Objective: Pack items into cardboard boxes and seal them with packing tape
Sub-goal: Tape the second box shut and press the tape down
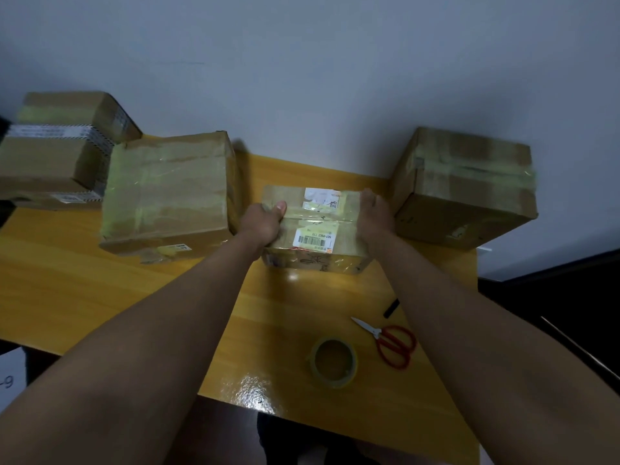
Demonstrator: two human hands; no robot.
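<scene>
Both hands clamp small box, mid-tabletop.
Left hand (263, 226) and right hand (375, 216) each grip opposite sides of small box (315, 226), likely steadying it; tape roll (333, 362), scissors (389, 340) nearer the person.

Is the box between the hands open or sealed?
Sealed: the small cardboard box has its flaps flat under clear tape, gripped by left hand and right hand.

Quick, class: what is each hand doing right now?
Left hand: grips the left end of the small taped box.
Right hand: grips the box's right end.
</scene>
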